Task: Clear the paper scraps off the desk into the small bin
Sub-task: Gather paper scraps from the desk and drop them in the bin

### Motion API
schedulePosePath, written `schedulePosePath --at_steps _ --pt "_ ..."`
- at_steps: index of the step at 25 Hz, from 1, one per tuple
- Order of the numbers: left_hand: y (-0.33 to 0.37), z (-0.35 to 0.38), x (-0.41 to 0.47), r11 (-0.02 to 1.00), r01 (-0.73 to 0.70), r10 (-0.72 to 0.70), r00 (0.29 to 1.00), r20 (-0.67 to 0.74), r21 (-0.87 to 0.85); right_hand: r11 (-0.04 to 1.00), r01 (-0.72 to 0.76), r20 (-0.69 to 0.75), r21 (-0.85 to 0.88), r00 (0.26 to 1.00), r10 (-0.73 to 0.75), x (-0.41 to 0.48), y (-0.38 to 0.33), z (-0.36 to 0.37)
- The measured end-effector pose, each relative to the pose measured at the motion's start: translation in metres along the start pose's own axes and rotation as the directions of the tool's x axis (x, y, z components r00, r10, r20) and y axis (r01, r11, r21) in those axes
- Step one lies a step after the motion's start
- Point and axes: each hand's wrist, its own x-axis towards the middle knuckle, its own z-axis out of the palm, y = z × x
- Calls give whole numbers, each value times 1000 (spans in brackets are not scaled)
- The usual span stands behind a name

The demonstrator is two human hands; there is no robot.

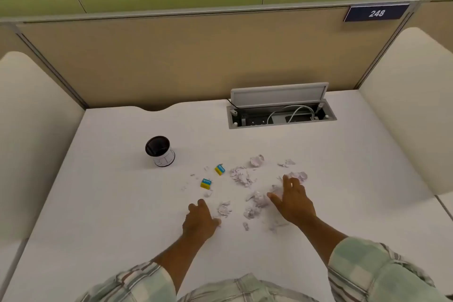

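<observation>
White torn paper scraps (241, 176) scattered on white desk (122, 203) | left hand (199, 222) loosely curled, empty; right hand (293, 201) spread on scraps | risk: two yellow-blue erasers (206, 183) swept into small black cylindrical bin (159, 151)

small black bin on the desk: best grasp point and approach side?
Grip the bin around its round side wall, mid-height. It stands upright, mouth open, so keep fingers outside. Likely come from its right with the left hand, the nearer one; the desk around it is bare.
</observation>
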Motion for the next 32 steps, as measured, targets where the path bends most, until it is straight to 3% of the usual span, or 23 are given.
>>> schedulePosePath --at_steps 2,7,13,19,23,27,32 --pt "3 6 1 991 79 -74 996 52 -106 997 -82 70 18 994 80 6 0 1" --pt "23 17 10 985 1 5 999 34 -173 999 -33 180 -20 983 36 13 -20 22" --pt "58 27 18 989 -102 104 994 19 -106 995 66 162 -73 985 -54 15 -47 38" --pt "85 43 21 973 -223 222 975 25 62 998 50 150 -40 988 -43 24 -50 37" --pt "82 52 26 939 -330 328 944 40 93 998 59 125 23 990 -61 31 -48 35" --pt "67 54 33 944 -325 326 945 6 -48 994 -3 109 112 994 -9 37 -46 36" --pt "53 36 35 946 -262 262 965 -26 -192 907 -163 106 388 986 132 39 -37 34"
